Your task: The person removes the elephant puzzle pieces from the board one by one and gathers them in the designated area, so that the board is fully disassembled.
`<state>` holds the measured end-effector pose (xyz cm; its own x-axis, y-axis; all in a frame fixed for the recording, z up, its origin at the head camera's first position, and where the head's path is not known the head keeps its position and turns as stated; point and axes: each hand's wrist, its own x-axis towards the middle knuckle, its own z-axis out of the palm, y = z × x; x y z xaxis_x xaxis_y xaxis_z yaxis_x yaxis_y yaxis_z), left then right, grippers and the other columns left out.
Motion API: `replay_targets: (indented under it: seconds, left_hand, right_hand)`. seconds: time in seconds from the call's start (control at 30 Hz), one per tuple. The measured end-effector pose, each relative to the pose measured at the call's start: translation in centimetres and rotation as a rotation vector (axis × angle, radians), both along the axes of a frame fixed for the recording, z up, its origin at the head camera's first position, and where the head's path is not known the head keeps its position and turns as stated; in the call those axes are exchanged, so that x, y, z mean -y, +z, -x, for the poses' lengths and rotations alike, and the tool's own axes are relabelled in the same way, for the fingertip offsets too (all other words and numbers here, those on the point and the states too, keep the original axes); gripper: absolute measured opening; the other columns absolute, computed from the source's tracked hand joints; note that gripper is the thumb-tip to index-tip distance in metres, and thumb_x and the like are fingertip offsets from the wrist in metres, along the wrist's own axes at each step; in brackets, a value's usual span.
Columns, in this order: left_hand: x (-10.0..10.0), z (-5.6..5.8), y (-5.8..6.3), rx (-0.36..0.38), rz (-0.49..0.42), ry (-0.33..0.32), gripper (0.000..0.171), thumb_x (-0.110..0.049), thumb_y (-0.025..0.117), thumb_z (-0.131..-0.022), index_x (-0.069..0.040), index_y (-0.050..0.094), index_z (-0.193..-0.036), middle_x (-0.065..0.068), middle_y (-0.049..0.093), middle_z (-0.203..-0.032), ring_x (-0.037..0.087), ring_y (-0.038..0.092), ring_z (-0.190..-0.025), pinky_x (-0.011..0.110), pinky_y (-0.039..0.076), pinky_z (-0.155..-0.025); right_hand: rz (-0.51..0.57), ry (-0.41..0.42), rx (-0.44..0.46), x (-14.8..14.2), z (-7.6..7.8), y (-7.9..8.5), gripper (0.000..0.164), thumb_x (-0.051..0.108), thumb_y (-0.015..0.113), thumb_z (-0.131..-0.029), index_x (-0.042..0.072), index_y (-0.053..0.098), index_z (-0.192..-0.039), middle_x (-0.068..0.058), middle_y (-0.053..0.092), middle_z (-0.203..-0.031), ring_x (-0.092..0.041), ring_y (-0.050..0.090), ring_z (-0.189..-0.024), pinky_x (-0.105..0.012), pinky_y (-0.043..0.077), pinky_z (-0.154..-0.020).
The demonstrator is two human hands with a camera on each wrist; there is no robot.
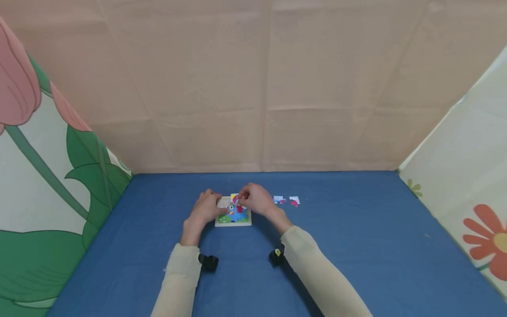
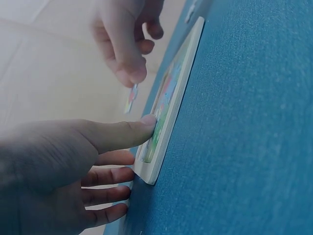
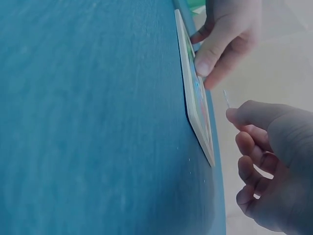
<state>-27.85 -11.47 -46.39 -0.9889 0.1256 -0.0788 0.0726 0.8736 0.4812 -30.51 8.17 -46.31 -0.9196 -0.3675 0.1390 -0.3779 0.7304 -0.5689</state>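
A small picture puzzle in a pale wooden tray (image 1: 233,225) lies flat on the blue cloth. My left hand (image 1: 204,208) is at the tray's left side. Its thumb (image 2: 132,133) rests on the picture, and the other fingers extend fairly straight beside the tray's edge. Above the upper part of the tray, my right hand (image 1: 256,199) pinches a colourful puzzle piece (image 2: 130,99) between thumb and forefinger. That piece is held clear of the tray, tilted, and seen nearly edge-on in the right wrist view. Bare wood (image 1: 223,201) shows in the tray's upper left.
Two loose puzzle pieces, one blue and pink (image 1: 279,200) and one white and red (image 1: 295,201), lie right of the tray. Blue cloth (image 1: 356,246) covers the table. A beige curtain (image 1: 261,88) hangs behind, with flower-patterned panels at both sides.
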Motion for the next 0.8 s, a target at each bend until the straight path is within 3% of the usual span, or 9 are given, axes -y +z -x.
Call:
replay_targets:
  seconds: [0.8]
  left_hand:
    - [-0.1, 0.0, -0.2, -0.008, -0.025, 0.009, 0.063, -0.032, 0.079, -0.085, -0.002, 0.059, -0.136, 0.015, 0.052, -0.124, 0.029, 0.045, -0.110, 0.048, 0.043, -0.098]
  right_hand:
    - [0.055, -0.038, 0.034, -4.3, 0.0, 0.1, 0.006, 0.016, 0.076, -0.085, 0.012, 0.075, -0.089, -0.002, 0.064, -0.088, -0.013, 0.056, -0.079, -0.028, 0.047, -0.069]
